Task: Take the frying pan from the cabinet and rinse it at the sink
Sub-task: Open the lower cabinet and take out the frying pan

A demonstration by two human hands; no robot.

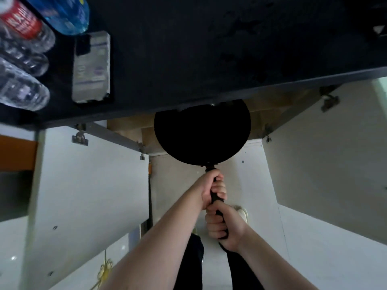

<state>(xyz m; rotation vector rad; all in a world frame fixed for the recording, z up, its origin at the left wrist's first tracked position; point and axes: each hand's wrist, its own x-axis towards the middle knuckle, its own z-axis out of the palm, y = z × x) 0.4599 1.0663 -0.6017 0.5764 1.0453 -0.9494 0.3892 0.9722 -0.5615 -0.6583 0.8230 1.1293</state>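
Frying pan (202, 132) is hanging out beyond both hands, its black round body half under the dark countertop (209, 49) edge and half in front of the open cabinet (129, 130) mouth. Left hand (212, 190) is gripping the upper part of the black handle (215, 198), fingers curled round it, just below where the handle is joining the pan. Right hand (227, 227) is gripping the lower end, touching the left. Either side of the hands, the white cabinet doors (90, 185) are standing wide open, leaving a channel of floor between them. Far to the upper left of the hands, water bottles (23, 59) and a phone (91, 68) are lying on the countertop.
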